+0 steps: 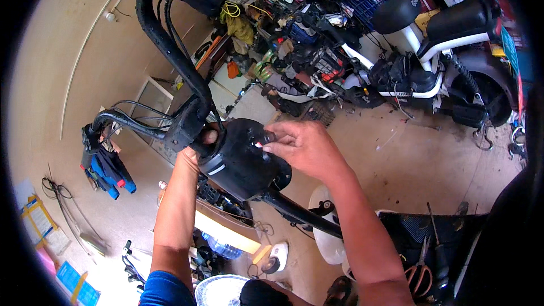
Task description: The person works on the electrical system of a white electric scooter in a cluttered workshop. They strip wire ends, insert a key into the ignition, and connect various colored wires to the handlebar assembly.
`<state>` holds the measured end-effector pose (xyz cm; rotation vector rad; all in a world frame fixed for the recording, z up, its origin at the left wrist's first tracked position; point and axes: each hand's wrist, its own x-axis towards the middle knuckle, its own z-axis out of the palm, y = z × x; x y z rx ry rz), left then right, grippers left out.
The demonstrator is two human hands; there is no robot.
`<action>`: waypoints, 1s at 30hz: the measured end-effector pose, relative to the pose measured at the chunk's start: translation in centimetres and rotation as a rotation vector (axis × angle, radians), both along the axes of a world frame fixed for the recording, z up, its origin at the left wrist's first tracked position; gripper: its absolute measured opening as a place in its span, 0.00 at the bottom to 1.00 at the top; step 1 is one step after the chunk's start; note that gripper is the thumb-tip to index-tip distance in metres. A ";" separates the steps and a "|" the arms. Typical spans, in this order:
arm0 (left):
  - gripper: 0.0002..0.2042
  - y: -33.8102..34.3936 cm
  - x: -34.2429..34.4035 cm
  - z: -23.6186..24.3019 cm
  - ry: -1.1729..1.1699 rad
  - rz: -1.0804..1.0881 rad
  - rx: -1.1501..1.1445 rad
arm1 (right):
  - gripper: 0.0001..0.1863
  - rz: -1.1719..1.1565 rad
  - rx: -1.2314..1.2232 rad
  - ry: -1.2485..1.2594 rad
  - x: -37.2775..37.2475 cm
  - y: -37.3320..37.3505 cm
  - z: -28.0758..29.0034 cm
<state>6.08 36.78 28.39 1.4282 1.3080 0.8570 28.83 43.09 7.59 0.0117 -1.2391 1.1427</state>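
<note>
A black scooter front (243,158) with curved handlebars (175,56), cables and a dark tubular frame fills the middle. My left hand (194,154) reaches into the gap below the handlebar clamp (184,127), a fingertip showing beside the stem; most of its fingers are hidden. My right hand (303,147) pinches a small dark piece (266,137) with a red and white spot, held against the upper right of the black housing.
A white-framed scooter (430,85) with black seats stands at upper right before piled parts and bags (294,39). Scissors (419,277) and a screwdriver (441,266) lie on a black surface at lower right. A white fan (221,289) is at the bottom.
</note>
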 end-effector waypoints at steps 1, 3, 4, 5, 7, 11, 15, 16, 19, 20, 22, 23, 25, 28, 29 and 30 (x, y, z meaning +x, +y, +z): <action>0.43 0.0 0.1 -0.1 -0.005 -0.001 -0.005 | 0.20 -0.015 0.008 0.004 -0.2 0.2 -0.1; 0.43 -0.1 0.3 -0.1 -0.014 0.001 -0.011 | 0.19 -0.017 0.014 0.013 -0.6 0.4 -0.1; 0.41 -0.2 0.0 0.0 -0.020 0.004 -0.009 | 0.20 -0.005 0.014 0.019 -0.7 0.5 -0.1; 0.40 -0.2 -0.2 0.1 -0.015 0.004 -0.006 | 0.20 0.007 0.013 0.024 -0.8 0.5 0.0; 0.37 0.2 -0.9 0.0 -0.009 -0.003 0.004 | 0.20 0.010 0.006 0.023 -0.5 0.3 0.1; 0.32 0.4 -1.6 0.2 0.022 -0.012 0.028 | 0.21 0.036 -0.045 -0.020 0.0 -0.2 0.3; 0.26 1.2 -2.3 0.2 0.054 -0.028 0.051 | 0.20 0.081 -0.079 0.015 0.0 -0.2 0.2; 0.25 1.3 -2.6 0.4 0.065 -0.031 0.066 | 0.19 0.107 -0.080 0.023 0.1 -0.2 0.2; 0.21 1.4 -4.2 0.7 0.097 -0.030 0.120 | 0.19 0.038 -0.039 -0.056 0.8 -0.5 0.5; 0.19 1.5 -4.7 0.7 0.108 -0.032 0.137 | 0.19 -0.009 -0.018 -0.100 1.0 -0.7 0.6; 0.19 1.7 -4.8 0.9 0.139 -0.036 0.157 | 0.20 -0.059 0.027 -0.093 0.9 -0.3 0.4; 0.19 2.0 -5.7 1.3 0.151 -0.025 0.143 | 0.20 -0.083 0.050 -0.089 0.9 -0.2 0.3; 0.19 2.3 -5.7 1.4 0.156 -0.018 0.125 | 0.20 -0.071 0.031 -0.097 0.9 -0.2 0.3; 0.19 2.0 -5.8 1.3 0.148 -0.015 0.138 | 0.20 -0.072 0.030 -0.099 0.8 -0.3 0.4; 0.19 2.1 -6.9 1.4 0.151 -0.013 0.162 | 0.20 -0.075 0.035 -0.097 0.7 -0.3 0.4; 0.19 2.1 -6.9 1.3 0.150 -0.017 0.168 | 0.21 -0.050 0.021 -0.090 0.6 -0.3 0.4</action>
